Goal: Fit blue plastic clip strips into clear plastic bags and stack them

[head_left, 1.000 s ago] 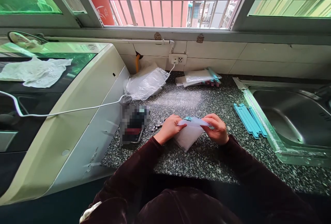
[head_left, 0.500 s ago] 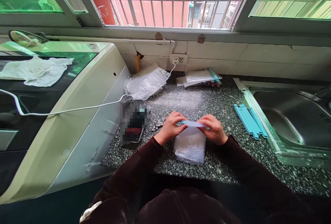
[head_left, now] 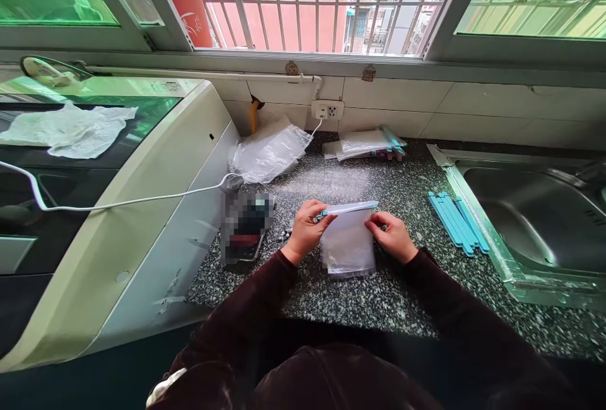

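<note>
A clear plastic bag (head_left: 348, 242) hangs in front of me over the counter, with a thin light-blue bag-sealing clip (head_left: 353, 208) along its top edge. My left hand (head_left: 307, 227) is closed, its thumb and fingers pinching the left end of the clip and the bag's top corner. My right hand (head_left: 391, 236) is at the bag's right edge just below the clip, thumb and fingertips pinched together on the edge. More clear film shows behind the bag's lower part; whether it is a second bag I cannot tell.
Several loose blue clips (head_left: 458, 223) lie beside the steel sink (head_left: 516, 208). Clear bags (head_left: 272, 151) are piled at the back left, and bags with clips (head_left: 369, 143) lie by the wall. A blurred phone (head_left: 243, 233) and white cable (head_left: 142, 203) are on the left.
The bag's top and the clip have risen away from me, and the clip now shows along the whole edge. My right hand has slid off the clip's end to the bag's side.
</note>
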Motion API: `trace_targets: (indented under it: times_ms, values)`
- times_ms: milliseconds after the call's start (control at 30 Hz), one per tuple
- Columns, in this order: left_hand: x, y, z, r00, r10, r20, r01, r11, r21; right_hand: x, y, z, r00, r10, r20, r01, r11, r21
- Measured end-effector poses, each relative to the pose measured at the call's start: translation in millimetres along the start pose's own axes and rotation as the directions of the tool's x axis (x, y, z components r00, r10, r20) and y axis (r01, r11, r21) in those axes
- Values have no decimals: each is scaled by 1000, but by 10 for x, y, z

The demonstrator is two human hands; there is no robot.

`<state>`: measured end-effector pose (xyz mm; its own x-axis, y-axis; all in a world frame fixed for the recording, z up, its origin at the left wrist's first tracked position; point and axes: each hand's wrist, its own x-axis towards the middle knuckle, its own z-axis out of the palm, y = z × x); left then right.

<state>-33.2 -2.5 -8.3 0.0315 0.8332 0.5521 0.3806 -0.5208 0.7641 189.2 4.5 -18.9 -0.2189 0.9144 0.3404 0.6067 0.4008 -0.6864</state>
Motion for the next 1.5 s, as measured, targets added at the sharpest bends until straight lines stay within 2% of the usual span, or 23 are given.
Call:
trace_targets:
  times_ms: [133, 267, 367, 467, 600, 700, 833, 933, 1000, 1100, 1167, 1200, 1267, 1333, 1500]
  values:
    - [-6, -8, 14, 1000, 27, 5, -27, 1000, 14, -9, 5, 17, 999, -25, -22, 24, 998, -51]
    - [-10, -30, 33, 999, 35, -7, -35, 999, 12, -12, 47, 22, 984, -21, -179, 13, 999, -47]
    - [-8, -38, 39, 1000, 20, 1, -20, 1000, -3, -12, 57, 20, 965, -87, -246, 71, 995, -74]
    - [1, -32, 36, 1000, -16, 11, 17, 999, -43, -8, 54, 19, 954, -179, -240, 154, 981, -119]
    - [16, -16, 28, 994, -108, 25, 111, 985, -136, 5, 60, 14, 930, -277, -240, 237, 954, -184]
    - [25, -1, 28, 974, -215, 66, 224, 950, -218, 20, 58, -2, 893, -384, -236, 316, 907, -280]
    - [68, 25, 36, 911, -391, 129, 412, 849, -332, 52, 14, -66, 833, -522, -183, 419, 811, -409]
    - [134, 49, 39, 869, -447, 213, 495, 794, -353, 90, -20, -148, 815, -560, -149, 435, 761, -481]
    - [185, 64, 43, 830, -463, 310, 549, 773, -317, 128, -20, -212, 815, -562, -139, 426, 744, -515]
    - [260, 75, 64, 730, -486, 481, 654, 701, -285, 219, 26, -307, 820, -552, -152, 394, 737, -550]
    - [316, 68, 89, 670, -498, 550, 708, 652, -273, 303, 80, -368, 831, -526, -179, 348, 744, -570]
    - [349, 60, 103, 654, -507, 561, 722, 639, -264, 351, 110, -396, 843, -504, -190, 318, 750, -580]
    - [432, 38, 135, 648, -524, 553, 732, 630, -261, 453, 171, -445, 876, -438, -204, 245, 767, -593]
    - [536, 13, 169, 663, -533, 525, 728, 624, -285, 561, 229, -481, 913, -351, -207, 163, 780, -604]
    - [848, -45, 291, 704, -616, 354, 709, 582, -397, 834, 355, -488, 968, -131, -214, -40, 763, -646]
